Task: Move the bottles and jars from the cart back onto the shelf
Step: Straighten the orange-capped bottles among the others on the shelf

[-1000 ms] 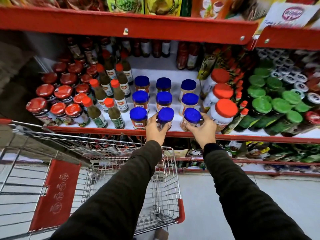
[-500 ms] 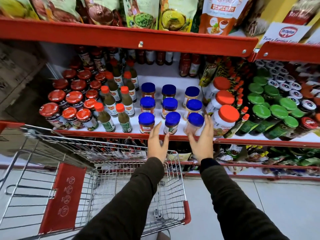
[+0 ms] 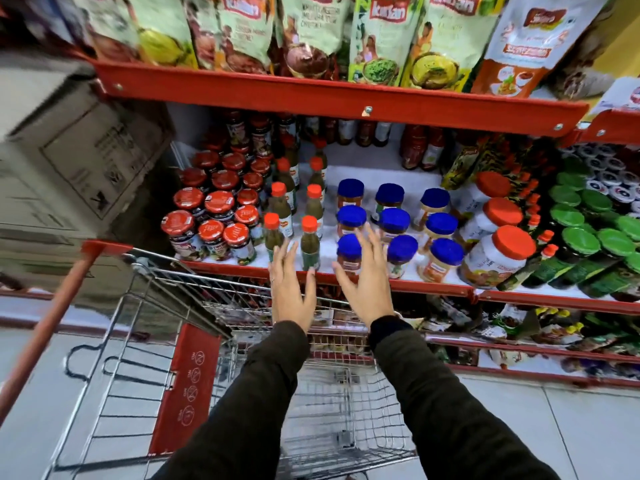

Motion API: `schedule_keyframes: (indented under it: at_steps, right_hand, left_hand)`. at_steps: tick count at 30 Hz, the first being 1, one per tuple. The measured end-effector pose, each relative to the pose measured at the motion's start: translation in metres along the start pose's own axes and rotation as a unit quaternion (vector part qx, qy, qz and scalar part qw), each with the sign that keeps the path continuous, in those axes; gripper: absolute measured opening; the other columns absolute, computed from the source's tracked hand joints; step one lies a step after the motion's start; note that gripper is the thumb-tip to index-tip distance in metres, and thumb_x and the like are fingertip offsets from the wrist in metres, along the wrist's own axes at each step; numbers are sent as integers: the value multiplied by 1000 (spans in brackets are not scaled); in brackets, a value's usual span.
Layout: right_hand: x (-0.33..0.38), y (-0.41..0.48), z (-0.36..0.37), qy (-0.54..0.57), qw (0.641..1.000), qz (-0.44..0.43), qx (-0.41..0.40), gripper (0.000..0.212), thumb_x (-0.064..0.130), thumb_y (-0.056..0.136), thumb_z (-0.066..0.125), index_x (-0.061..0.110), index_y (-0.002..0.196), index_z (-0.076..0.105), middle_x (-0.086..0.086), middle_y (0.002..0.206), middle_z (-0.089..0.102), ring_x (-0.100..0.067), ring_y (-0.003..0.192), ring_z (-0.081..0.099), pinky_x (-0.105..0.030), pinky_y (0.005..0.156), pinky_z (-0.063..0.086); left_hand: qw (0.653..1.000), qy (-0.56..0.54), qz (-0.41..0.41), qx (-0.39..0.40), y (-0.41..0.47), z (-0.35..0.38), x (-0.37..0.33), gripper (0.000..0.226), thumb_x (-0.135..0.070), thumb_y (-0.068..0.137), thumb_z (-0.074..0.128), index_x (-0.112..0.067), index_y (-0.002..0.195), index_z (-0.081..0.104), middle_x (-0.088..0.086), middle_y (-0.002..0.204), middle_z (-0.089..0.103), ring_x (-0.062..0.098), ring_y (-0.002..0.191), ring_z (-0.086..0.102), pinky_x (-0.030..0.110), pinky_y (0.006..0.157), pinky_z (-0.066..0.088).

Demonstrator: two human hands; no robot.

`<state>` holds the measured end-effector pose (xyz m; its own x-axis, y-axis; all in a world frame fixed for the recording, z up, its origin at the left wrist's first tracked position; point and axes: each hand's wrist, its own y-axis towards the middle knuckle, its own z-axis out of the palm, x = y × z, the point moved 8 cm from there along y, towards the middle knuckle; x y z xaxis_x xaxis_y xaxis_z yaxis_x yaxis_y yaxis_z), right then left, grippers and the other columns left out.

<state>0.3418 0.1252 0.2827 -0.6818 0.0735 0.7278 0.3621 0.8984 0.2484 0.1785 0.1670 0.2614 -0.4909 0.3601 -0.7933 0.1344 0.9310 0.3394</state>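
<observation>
Over the cart's far rim, at about eleven o'clock from frame centre, the left hand [image 3: 292, 289] hangs with fingers spread wide, holding nothing, its fingertips overlapping the front pair of orange-capped green bottles [image 3: 309, 242] in this view; whether they actually touch, I can't tell. Just to its right, at roughly one o'clock, the right hand [image 3: 367, 282] is spread just as wide and empty, fingertips up against the front-left jar of the blue-lidded jars [image 3: 394, 220]. Half a second ago both hands sat further right, flanking the front middle and right blue jars; now they've slid left and the view has swung up with them, bringing the pouches [image 3: 381, 39] on the upper tier fully into sight. A second ago those hands were closed round two front jars. Those blue-lidded jars stand upright on the shelf [image 3: 433, 287], three rows of three, labels facing out, between the green bottles at nine o'clock and the big orange-lidded jars [image 3: 498, 254] at three. Below, the cart [image 3: 329, 410] shows bare wire at six o'clock, its basket looking empty.
</observation>
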Motion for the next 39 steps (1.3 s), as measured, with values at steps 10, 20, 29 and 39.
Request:
schedule_keyframes:
  at_steps: [10,20,29,39]
  right_hand:
    - [39,46,48,55,997,63,2,58,28,88,79,16,140,56,-8,139,64,-23,130,59,-37,110,48]
    - [36,76,52,39,994,99,0,27,17,85,82,10,109,71,-7,104,76,-21,99,70,-41,95,58]
    - [41,78,57,54,991,95,76,40,3,80,76,9,119,68,-10,107,74,-29,103,70,-44,100,57]
    - [43,72,47,31,993,104,36,39,17,82,84,6,118,70,-8,111,75,-21,106,68,-37,101,54]
  left_hand:
    - [995,-50,-65,62,65,-31,43,69,-23,100,56,-9,158,21,11,163,30,23,151,28,23,119,21]
    - [986,-117,-84,84,106,-37,70,38,-11,88,72,-13,126,66,-17,105,68,-2,100,65,31,101,53]
    - [990,-69,-110,56,118,-43,72,37,-34,71,88,-21,93,62,-7,86,66,15,83,63,28,80,53]
    - [970,-114,-99,189,117,-39,61,47,1,89,66,-3,135,60,14,132,67,26,128,60,27,111,41]
